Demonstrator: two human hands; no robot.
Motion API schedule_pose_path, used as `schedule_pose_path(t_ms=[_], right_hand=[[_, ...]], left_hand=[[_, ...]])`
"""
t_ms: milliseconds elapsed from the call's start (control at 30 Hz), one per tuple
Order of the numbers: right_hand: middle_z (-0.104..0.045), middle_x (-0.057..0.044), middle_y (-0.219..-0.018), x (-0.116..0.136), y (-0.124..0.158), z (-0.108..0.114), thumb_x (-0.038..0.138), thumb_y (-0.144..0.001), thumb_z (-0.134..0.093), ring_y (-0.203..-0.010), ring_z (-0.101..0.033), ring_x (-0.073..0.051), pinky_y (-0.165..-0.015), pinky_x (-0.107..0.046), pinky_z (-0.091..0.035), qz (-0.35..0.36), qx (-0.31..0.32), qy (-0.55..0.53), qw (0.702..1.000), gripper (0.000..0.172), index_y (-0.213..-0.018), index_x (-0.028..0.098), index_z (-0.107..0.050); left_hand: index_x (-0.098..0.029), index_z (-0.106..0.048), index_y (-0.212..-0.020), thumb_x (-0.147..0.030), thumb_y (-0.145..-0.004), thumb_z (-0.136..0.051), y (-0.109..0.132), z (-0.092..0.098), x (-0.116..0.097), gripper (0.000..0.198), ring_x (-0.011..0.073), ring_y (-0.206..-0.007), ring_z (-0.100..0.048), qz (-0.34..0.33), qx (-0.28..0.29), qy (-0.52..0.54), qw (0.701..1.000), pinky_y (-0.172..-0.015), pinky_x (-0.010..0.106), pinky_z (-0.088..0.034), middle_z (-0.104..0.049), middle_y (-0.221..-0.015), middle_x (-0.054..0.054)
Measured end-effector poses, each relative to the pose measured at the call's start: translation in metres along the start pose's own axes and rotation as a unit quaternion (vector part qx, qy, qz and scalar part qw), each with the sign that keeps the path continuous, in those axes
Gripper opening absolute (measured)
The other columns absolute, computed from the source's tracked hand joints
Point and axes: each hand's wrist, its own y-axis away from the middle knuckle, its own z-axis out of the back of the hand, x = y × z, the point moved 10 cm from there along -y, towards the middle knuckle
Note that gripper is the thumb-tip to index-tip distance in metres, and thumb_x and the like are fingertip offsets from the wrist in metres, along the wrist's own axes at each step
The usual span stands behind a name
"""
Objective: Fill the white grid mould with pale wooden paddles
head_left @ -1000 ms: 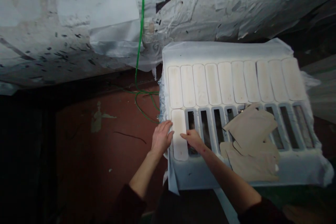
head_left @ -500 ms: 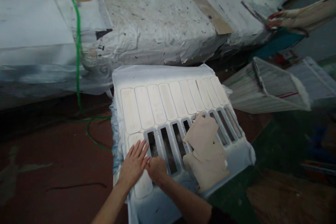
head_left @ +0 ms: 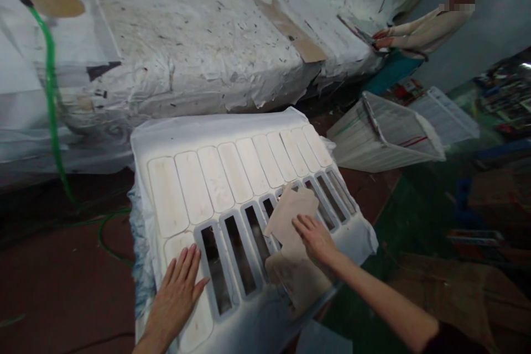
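Head view: left hand [head_left: 176, 290] flat on near-left strip [head_left: 199, 322], fingers extended, gripping nothing; strip's long axis points away, parallel to slots [head_left: 238, 254]. Right hand [head_left: 317, 240] on cards [head_left: 289, 222], fingers slightly parted; grip cannot be determined.

Left hand [head_left: 178, 287] lay flat on a white strip [head_left: 198, 323], right hand [head_left: 317, 239] was on some beige sheets [head_left: 287, 215], and a co-worker [head_left: 435, 29] stood by the covered bench [head_left: 207, 50].
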Motion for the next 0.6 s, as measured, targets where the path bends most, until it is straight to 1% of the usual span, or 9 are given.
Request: schedule_pose_path(t_ms=[67,133,233,300,400,467,533,600], right_hand=[[-0.039,-0.016,-0.153,-0.03,-0.009,0.011,0.002,-0.087,-0.044,-0.14,-0.032,-0.036,-0.109,-0.054,-0.031,0.051,-0.004,0.037,0.998,0.061,-0.145,0.021,-0.043],[-0.038,-0.014,-0.154,-0.045,-0.018,0.017,0.001,-0.089,-0.042,-0.142,-0.028,-0.034,-0.112,-0.055,-0.025,0.114,0.002,0.065,0.991,0.059,-0.144,0.023,-0.044],[-0.04,-0.012,-0.153,-0.054,-0.031,0.021,0.003,-0.091,-0.042,-0.143,-0.029,-0.031,-0.115,-0.054,-0.02,0.204,0.015,0.095,0.974,0.056,-0.142,0.024,-0.047],[-0.041,-0.012,-0.152,-0.055,-0.037,0.02,0.003,-0.093,-0.039,-0.143,-0.03,-0.03,-0.116,-0.052,-0.019,0.252,0.018,0.111,0.961,0.053,-0.141,0.023,-0.048],[-0.043,-0.015,-0.15,-0.055,-0.041,0.017,0.005,-0.095,-0.034,-0.142,-0.032,-0.027,-0.115,-0.049,-0.021,0.306,0.019,0.128,0.943,0.049,-0.14,0.019,-0.049],[-0.044,-0.018,-0.149,-0.056,-0.041,0.015,0.005,-0.095,-0.035,-0.14,-0.034,-0.028,-0.113,-0.049,-0.025,0.33,0.018,0.135,0.934,0.047,-0.14,0.016,-0.048],[-0.045,-0.021,-0.147,-0.058,-0.039,0.015,0.004,-0.093,-0.039,-0.139,-0.037,-0.03,-0.109,-0.05,-0.03,0.351,0.015,0.142,0.925,0.047,-0.139,0.012,-0.048],[-0.049,-0.024,-0.142,-0.059,-0.034,0.019,0.003,-0.091,-0.042,-0.135,-0.042,-0.031,-0.105,-0.05,-0.035,0.371,0.009,0.149,0.917,0.048,-0.138,0.009,-0.048]], left_hand=[[-0.006,-0.014,-0.152,-0.051,-0.099,-0.022,-0.002,0.002,-0.002,0.07,0.035,-0.144,-0.02,-0.008,-0.004,-0.005,1.0,-0.112,0.057,-0.027,-0.024,-0.155,0.019],[-0.007,-0.012,-0.153,-0.053,-0.099,-0.022,-0.003,0.002,-0.004,0.072,0.0349,-0.143,-0.021,-0.011,-0.003,-0.016,1.0,-0.112,0.057,-0.028,-0.025,-0.155,0.018],[-0.007,-0.014,-0.152,-0.055,-0.098,-0.023,-0.003,0.001,-0.005,0.073,0.0346,-0.143,-0.021,-0.015,0.003,-0.035,0.999,-0.112,0.056,-0.028,-0.024,-0.155,0.018],[-0.005,-0.02,-0.151,-0.056,-0.097,-0.023,-0.003,-0.001,-0.006,0.074,0.0343,-0.143,-0.021,-0.019,0.009,-0.046,0.999,-0.112,0.055,-0.028,-0.024,-0.155,0.018],[-0.003,-0.03,-0.147,-0.059,-0.097,-0.021,-0.002,-0.005,-0.007,0.076,0.0341,-0.144,-0.021,-0.024,0.019,-0.057,0.998,-0.113,0.054,-0.027,-0.024,-0.155,0.018],[-0.002,-0.036,-0.145,-0.06,-0.097,-0.02,-0.002,-0.008,-0.007,0.077,0.0341,-0.144,-0.02,-0.025,0.027,-0.065,0.997,-0.114,0.054,-0.027,-0.024,-0.155,0.018],[-0.002,-0.038,-0.144,-0.06,-0.097,-0.021,-0.002,-0.011,-0.007,0.076,0.0338,-0.144,-0.019,-0.024,0.041,-0.076,0.996,-0.113,0.054,-0.028,-0.023,-0.156,0.018],[-0.003,-0.038,-0.144,-0.06,-0.097,-0.023,-0.002,-0.011,-0.007,0.075,0.0332,-0.144,-0.019,-0.021,0.052,-0.091,0.994,-0.112,0.053,-0.031,-0.022,-0.156,0.017]])
